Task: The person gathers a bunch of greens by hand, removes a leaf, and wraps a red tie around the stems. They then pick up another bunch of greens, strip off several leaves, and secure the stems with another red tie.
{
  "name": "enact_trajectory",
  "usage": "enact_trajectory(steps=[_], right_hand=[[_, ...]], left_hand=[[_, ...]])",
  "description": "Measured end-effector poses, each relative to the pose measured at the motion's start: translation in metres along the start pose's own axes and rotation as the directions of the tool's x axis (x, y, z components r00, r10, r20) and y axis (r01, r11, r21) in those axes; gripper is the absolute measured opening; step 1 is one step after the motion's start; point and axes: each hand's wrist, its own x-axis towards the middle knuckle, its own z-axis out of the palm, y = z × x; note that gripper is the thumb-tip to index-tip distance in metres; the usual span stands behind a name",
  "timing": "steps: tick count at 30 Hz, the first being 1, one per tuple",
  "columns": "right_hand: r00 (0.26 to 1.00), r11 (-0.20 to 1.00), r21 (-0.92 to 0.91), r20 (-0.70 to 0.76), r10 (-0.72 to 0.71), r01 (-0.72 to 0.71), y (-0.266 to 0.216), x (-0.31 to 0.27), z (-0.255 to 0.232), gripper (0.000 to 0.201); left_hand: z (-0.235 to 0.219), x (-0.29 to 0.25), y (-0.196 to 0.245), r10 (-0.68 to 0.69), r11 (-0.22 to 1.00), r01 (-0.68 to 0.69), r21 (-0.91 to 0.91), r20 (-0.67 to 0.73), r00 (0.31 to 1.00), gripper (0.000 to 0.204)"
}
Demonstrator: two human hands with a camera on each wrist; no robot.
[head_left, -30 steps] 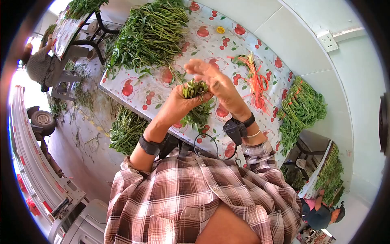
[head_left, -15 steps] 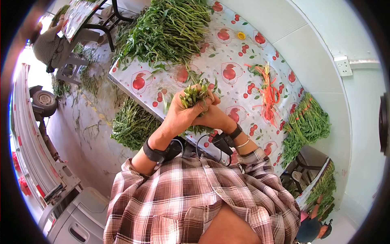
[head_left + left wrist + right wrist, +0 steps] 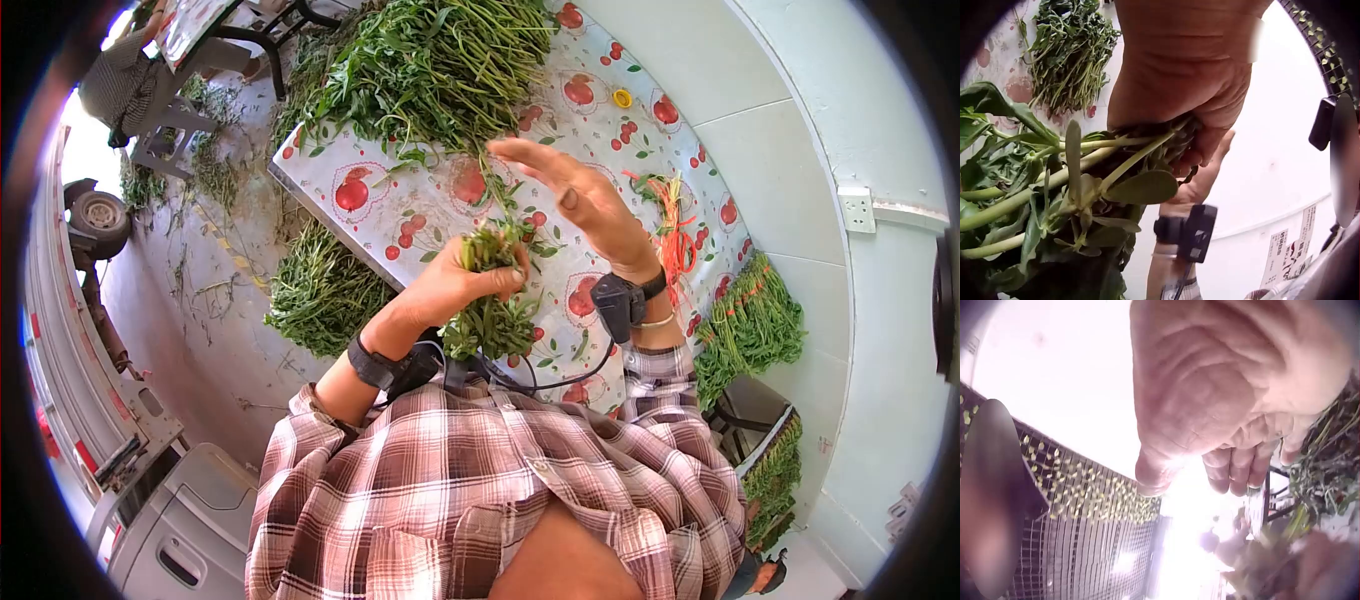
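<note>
In the head view my left hand (image 3: pixel 452 285) grips a bunch of leafy green stems (image 3: pixel 490 325), its cut ends sticking up past the thumb. Leaves hang below that hand, and the left wrist view shows thick stems (image 3: pixel 1079 164) coming out of the grip. My right hand (image 3: pixel 590 205) is raised up and to the right of the bunch, fingers extended, holding nothing. Its bare palm (image 3: pixel 1204 394) fills the top of the right wrist view. A large pile of greens (image 3: pixel 430 75) lies on the table beyond both hands.
On the fruit-patterned tablecloth (image 3: pixel 350 240) lie orange strings (image 3: pixel 677 245) and a yellow ring (image 3: pixel 622 98). Tied greens (image 3: pixel 752 325) are at the right edge. Another heap (image 3: pixel 325 290) sits left of the table, below its edge. A person (image 3: pixel 120 90) is at the upper left.
My right hand has moved off the bunch, up and to the right, and its fingers have straightened. The left hand keeps its grip, slightly lower, with more hanging leaves showing.
</note>
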Motion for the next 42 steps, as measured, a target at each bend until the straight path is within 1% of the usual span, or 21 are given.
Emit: enact_trajectory(steps=[2, 3, 4, 5, 6, 7, 8, 9, 11, 13, 15, 18, 21, 23, 27, 28, 29, 30, 35, 39, 42], right_hand=[[0.991, 0.988, -0.072, 0.030, -0.132, 0.134, -0.006, 0.015, 0.020, 0.067], [0.972, 0.985, -0.140, 0.226, -0.064, 0.097, -0.009, 0.015, 0.038, 0.069], [0.912, 0.974, -0.212, 0.410, 0.019, 0.075, -0.009, 0.015, 0.047, 0.071], [0.910, 0.975, -0.210, 0.415, 0.019, 0.076, -0.005, 0.016, 0.049, 0.071], [0.906, 0.966, -0.223, 0.422, -0.023, 0.129, 0.000, 0.016, 0.051, 0.069], [0.902, 0.956, -0.235, 0.427, -0.063, 0.178, 0.003, 0.016, 0.051, 0.067], [0.915, 0.989, -0.140, 0.402, 0.019, 0.041, 0.001, 0.016, 0.046, 0.064], [0.914, 0.989, -0.139, 0.405, 0.021, 0.039, 0.005, 0.021, 0.041, 0.064], [0.999, 0.938, 0.344, 0.033, 0.025, -0.035, 0.024, 0.033, 0.029, 0.058], [0.967, 0.979, 0.161, -0.198, 0.160, -0.129, 0.059, 0.042, 0.012, 0.040], [0.958, 0.939, -0.243, -0.211, 0.194, -0.244, 0.106, 0.052, 0.010, 0.037], [0.927, 0.877, -0.313, -0.206, 0.312, -0.365, 0.151, 0.069, 0.028, 0.036], [0.900, 0.829, -0.388, -0.332, 0.281, -0.402, 0.180, 0.090, 0.045, 0.034], [0.890, 0.843, -0.388, -0.406, 0.206, -0.372, 0.200, 0.101, 0.048, 0.032], [0.949, 0.894, -0.432, -0.314, -0.024, -0.120, 0.212, 0.105, 0.038, 0.032], [0.913, 0.960, -0.069, -0.336, 0.233, -0.271, 0.193, 0.101, 0.036, 0.027], [0.839, 0.867, 0.298, -0.264, 0.476, -0.398, 0.175, 0.096, 0.036, 0.021], [0.847, 0.824, 0.483, -0.264, 0.460, -0.297, 0.161, 0.093, 0.037, 0.016], [0.865, 0.807, 0.538, -0.257, 0.430, -0.242, 0.105, 0.051, 0.018, 0.017], [0.874, 0.664, 0.734, -0.222, 0.432, -0.142, 0.071, 0.020, 0.027, 0.018], [0.860, 0.865, 0.476, -0.365, 0.357, -0.157, 0.047, 0.002, 0.042, 0.015]], left_hand=[[0.002, 0.002, 0.002, -0.074, 0.996, 0.072, 0.052, 0.047, 0.996, 0.021], [-0.002, 0.000, -0.005, -0.074, 0.996, 0.072, 0.053, 0.047, 0.996, 0.021], [-0.009, -0.002, -0.019, 0.206, 0.947, -0.198, 0.251, -0.004, 0.979, 0.019], [-0.016, -0.003, -0.032, 0.474, 0.789, -0.424, 0.444, 0.000, 0.881, 0.017], [-0.018, -0.002, -0.029, 0.554, 0.600, -0.477, 0.642, 0.096, 0.827, 0.017], [-0.018, -0.003, -0.026, 0.553, 0.603, -0.474, 0.641, 0.091, 0.828, 0.017], [-0.017, -0.005, -0.022, 0.219, 0.909, -0.190, 0.371, -0.039, 0.975, 0.021], [-0.014, -0.005, -0.010, -0.166, 0.985, 0.168, 0.034, -0.040, 0.985, 0.024], [-0.018, -0.004, 0.002, -0.044, 0.995, 0.041, -0.089, -0.035, 0.998, 0.016], [-0.031, -0.008, 0.008, -0.008, 0.992, -0.005, -0.124, -0.107, 0.994, 0.015], [-0.041, -0.016, 0.013, 0.007, 0.996, -0.024, -0.091, -0.180, 0.984, 0.014], [-0.050, -0.026, 0.025, 0.033, 0.981, -0.106, -0.161, -0.406, 0.913, 0.018], [-0.065, -0.034, 0.012, 0.050, 0.953, -0.181, -0.244, -0.463, 0.885, 0.021], [-0.070, -0.035, 0.010, 0.050, 0.956, -0.177, -0.233, -0.467, 0.883, 0.022], [-0.077, -0.036, 0.004, 0.050, 0.935, -0.219, -0.277, -0.510, 0.859, 0.017], [-0.079, -0.035, 0.002, 0.046, 0.916, -0.243, -0.320, -0.517, 0.855, 0.014], [-0.081, -0.034, -0.002, 0.044, 0.913, -0.245, -0.327, -0.517, 0.855, 0.014], [-0.082, -0.031, -0.006, 0.051, 0.913, -0.256, -0.317, -0.534, 0.844, 0.014], [-0.074, -0.012, -0.008, 0.060, 0.933, -0.237, -0.271, -0.532, 0.845, 0.010], [-0.064, -0.001, -0.008, 0.073, 0.979, -0.156, -0.131, -0.486, 0.871, 0.010], [-0.049, 0.004, -0.006, 0.063, 0.989, -0.116, -0.092, -0.449, 0.891, 0.017]])
